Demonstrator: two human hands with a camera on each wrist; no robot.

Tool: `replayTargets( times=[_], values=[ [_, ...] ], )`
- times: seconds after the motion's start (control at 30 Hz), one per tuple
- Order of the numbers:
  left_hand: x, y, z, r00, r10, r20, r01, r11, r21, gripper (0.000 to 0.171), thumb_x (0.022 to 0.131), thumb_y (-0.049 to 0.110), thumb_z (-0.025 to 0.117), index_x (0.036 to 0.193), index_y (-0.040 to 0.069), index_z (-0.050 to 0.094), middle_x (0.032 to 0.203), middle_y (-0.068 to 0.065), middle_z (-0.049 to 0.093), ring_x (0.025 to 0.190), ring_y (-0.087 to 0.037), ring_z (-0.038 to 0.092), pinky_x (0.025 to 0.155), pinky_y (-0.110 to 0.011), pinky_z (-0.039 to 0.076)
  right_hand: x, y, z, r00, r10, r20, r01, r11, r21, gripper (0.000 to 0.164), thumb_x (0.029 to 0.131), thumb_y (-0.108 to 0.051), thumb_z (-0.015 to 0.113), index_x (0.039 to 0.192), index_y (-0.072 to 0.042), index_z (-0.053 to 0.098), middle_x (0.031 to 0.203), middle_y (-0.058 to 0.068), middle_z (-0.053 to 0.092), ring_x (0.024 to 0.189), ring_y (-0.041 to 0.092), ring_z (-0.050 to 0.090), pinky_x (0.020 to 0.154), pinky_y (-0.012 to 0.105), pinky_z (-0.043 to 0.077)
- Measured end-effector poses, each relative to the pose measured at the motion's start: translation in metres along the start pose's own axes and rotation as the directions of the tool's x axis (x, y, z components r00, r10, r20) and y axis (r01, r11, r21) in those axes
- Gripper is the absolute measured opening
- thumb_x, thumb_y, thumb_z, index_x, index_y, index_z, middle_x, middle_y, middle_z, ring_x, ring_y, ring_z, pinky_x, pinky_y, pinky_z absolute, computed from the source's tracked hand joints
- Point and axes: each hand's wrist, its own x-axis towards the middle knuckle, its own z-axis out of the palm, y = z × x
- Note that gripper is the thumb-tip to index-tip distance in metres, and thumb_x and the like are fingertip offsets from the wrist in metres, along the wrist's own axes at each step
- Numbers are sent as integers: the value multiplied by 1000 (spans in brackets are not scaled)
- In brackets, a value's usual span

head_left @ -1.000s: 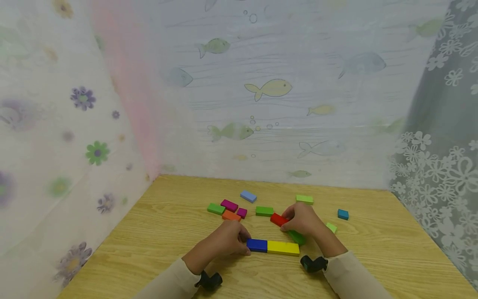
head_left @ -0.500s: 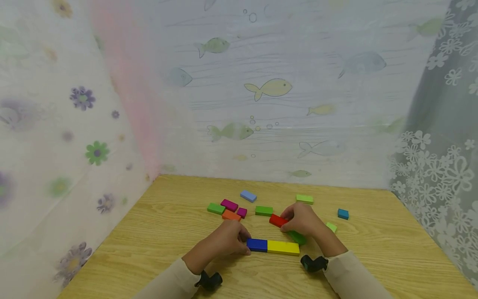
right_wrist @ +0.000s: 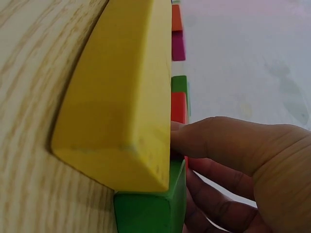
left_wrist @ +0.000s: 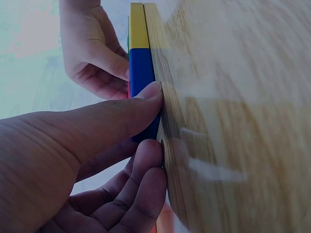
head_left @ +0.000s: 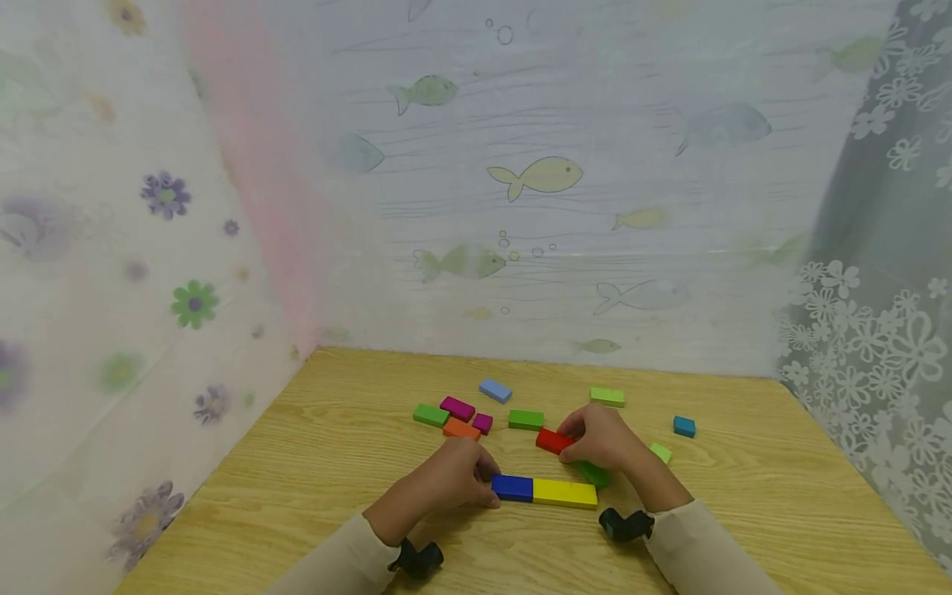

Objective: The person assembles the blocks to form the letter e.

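it's a screened-off nook — fish-print curtain (head_left: 461, 207) (flowers (head_left: 165, 196) alongside), wood-grain table (head_left: 297, 463).

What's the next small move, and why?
Probably slide the red rectangular block toward the long yellow rectangular block: the right hand pinches it beyond that one, with a gap, while the left hand holds the dark blue rectangular block abutting the yellow.

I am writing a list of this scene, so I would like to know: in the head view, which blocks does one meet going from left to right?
Leftmost green block, small magenta block, dark blue block, yellow block, small lime block, teal block. Others overlap these sideways, so they are left out.
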Motion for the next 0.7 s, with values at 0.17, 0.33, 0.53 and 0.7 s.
replayTargets(
  times=[0.17,0.33,0.53,0.7],
  values=[
    [0,0,0,1000,-2,-5,2,1000,9,35,76,21,94,107,11,82,93,8,76,78,-1,63,71,-22,55,1,2,1,1000,-3,-2,3,1000,-5,32,75,-11,92,104,-7,79,97,2,74,87,16,65,83,39,58],
    [0,0,0,1000,4,-7,-4,1000,10,35,76,21,94,107,11,82,93,8,76,78,-1,63,71,-22,54,3,3,2,1000,-2,-7,2,1000,-5,32,75,-11,92,104,-8,79,98,1,74,88,16,66,84,39,59],
    [0,0,0,1000,6,-6,-5,1000,7,35,76,21,94,107,11,82,94,7,77,78,-1,64,71,-22,55,2,4,2,1000,-12,-7,12,1000,-3,34,75,-10,92,106,-7,79,98,3,74,88,17,66,84,40,59],
    [1,0,0,1000,0,-4,0,1000,2,35,76,21,94,107,11,82,94,8,76,78,-1,64,71,-22,55,1,3,2,1000,-14,-1,14,1000,-2,34,75,-12,92,106,-7,79,98,3,74,87,17,66,83,39,59]
  ],
)
